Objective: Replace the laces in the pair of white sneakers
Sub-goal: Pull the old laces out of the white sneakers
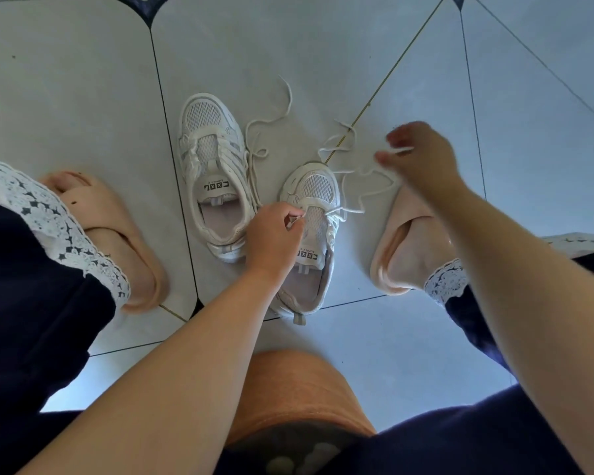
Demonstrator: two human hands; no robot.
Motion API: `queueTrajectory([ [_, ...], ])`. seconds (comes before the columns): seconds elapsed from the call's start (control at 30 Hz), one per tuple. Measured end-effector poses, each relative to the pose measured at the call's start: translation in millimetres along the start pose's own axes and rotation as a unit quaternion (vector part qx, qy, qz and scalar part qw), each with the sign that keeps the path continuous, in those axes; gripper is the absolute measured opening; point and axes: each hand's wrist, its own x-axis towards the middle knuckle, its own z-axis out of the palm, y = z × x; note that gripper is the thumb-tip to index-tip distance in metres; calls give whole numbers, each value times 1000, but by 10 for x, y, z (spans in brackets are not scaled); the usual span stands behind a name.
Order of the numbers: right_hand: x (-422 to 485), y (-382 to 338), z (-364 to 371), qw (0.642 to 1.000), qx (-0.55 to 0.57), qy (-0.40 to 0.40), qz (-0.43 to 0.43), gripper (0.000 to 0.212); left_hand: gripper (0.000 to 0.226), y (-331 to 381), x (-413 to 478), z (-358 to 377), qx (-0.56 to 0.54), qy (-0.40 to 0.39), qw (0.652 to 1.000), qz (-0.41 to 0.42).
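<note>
Two white mesh sneakers stand side by side on the tiled floor. The left sneaker (213, 173) has no lace through its eyelets. A loose white lace (268, 132) trails from its right side across the tile. The right sneaker (314, 214) has a lace (354, 186) running through its eyelets near the toe. My left hand (275, 234) rests on this sneaker's left side, pinching the lace at an eyelet. My right hand (419, 156) is raised to the right of the sneaker and pinches the other end of that lace, blurred by motion.
My feet in pale pink slippers flank the shoes, the left foot (117, 241) and the right foot (408, 248). Dark trousers with white lace hems (66, 234) fill the lower corners. An orange stool (295, 395) sits under me. Grey floor tiles (288, 46) stretch ahead.
</note>
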Motion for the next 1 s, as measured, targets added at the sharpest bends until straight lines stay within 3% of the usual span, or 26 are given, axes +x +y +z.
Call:
queueTrajectory([
  [0.13, -315, 110, 409, 981, -109, -161, -15, 15, 14, -1, 11, -1, 3, -2, 1000, 6],
  [0.2, -452, 188, 587, 968, -154, -196, -16, 18, 13, -17, 17, 3, 8, 1, 1000, 7],
  [0.37, -536, 246, 720, 988, -118, -95, -22, 21, 13, -42, 27, 29, 8, -2, 1000, 2],
  [0.57, -555, 243, 782, 995, -68, -65, -45, 26, 13, -46, 40, 39, 1, -8, 1000, -8],
  [0.73, -540, 257, 759, 971, -196, -47, -132, 11, 12, -38, 25, 37, 0, -5, 1000, -2],
  [0.83, -459, 220, 679, 950, -255, -88, -157, 18, 14, -55, 40, 25, 7, -11, 1000, 9],
  [0.9, -323, 210, 470, 959, -250, -56, -120, 23, 16, -74, 55, 9, 35, -21, 999, 24],
  [0.93, -214, 232, 319, 972, -221, -3, -76, 23, 16, -86, 60, -2, 44, -22, 998, 29],
  [1.0, 27, 249, -79, 988, -53, 136, 45, 18, 17, -104, 62, -20, 49, -20, 998, 34],
])
